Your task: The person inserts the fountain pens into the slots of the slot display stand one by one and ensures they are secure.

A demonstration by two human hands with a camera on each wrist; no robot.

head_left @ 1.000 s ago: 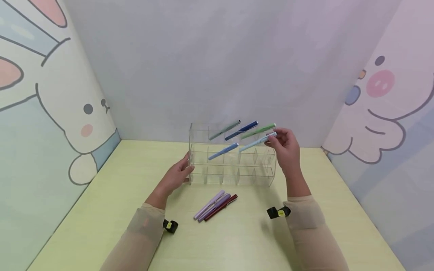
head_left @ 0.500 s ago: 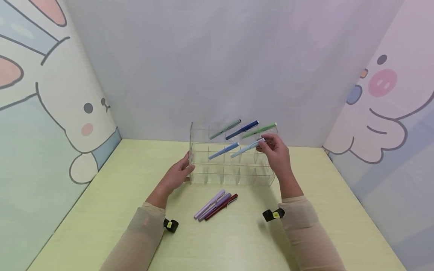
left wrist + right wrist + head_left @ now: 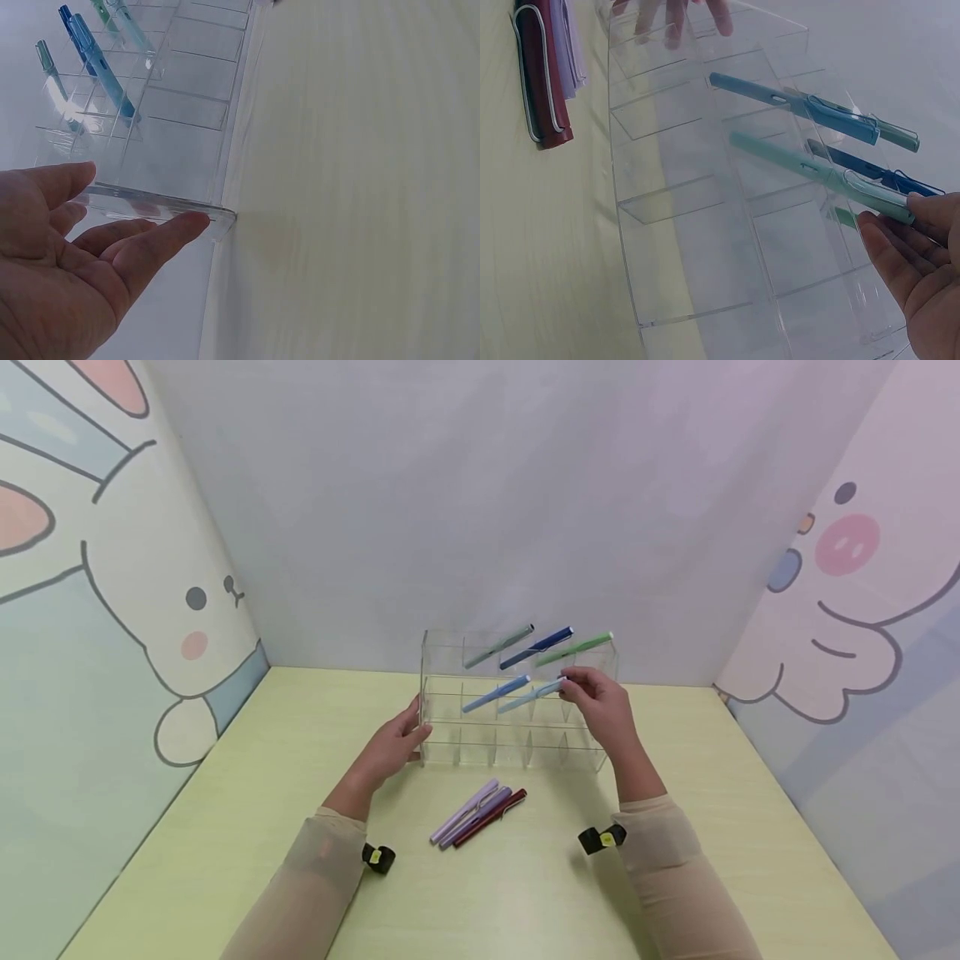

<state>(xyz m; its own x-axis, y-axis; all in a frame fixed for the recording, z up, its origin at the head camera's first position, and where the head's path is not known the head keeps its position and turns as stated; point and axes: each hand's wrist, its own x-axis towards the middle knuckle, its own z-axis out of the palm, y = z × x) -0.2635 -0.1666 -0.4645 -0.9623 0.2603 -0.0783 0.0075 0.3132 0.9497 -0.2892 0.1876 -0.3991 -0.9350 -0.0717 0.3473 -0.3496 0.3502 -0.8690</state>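
Note:
My right hand (image 3: 600, 706) pinches the capped end of a light blue fountain pen (image 3: 525, 698) between thumb and fingers. That pen slants over the middle tier of a clear acrylic rack (image 3: 547, 757), just right of a mid-blue fountain pen (image 3: 491, 696) lying there. In the right wrist view, the held pen (image 3: 817, 174) has its wire clip near my fingertips. My left hand (image 3: 388, 750) rests its fairly straight, spread fingers against the rack's left side panel, seen close in the left wrist view (image 3: 161, 203).
Along the top tier lie a grey-green pen (image 3: 498, 647), a dark blue pen (image 3: 536, 648) and a green pen (image 3: 573, 649). On the table (image 3: 525, 902) before the rack are two purple pens (image 3: 465, 812) and a dark red pen (image 3: 489, 819). A grey backdrop (image 3: 480, 510) stands behind.
My right hand has moved left and slightly down with the light blue fountain pen, bringing it beside the mid-blue one on the middle tier. My left hand stays at the rack's side.

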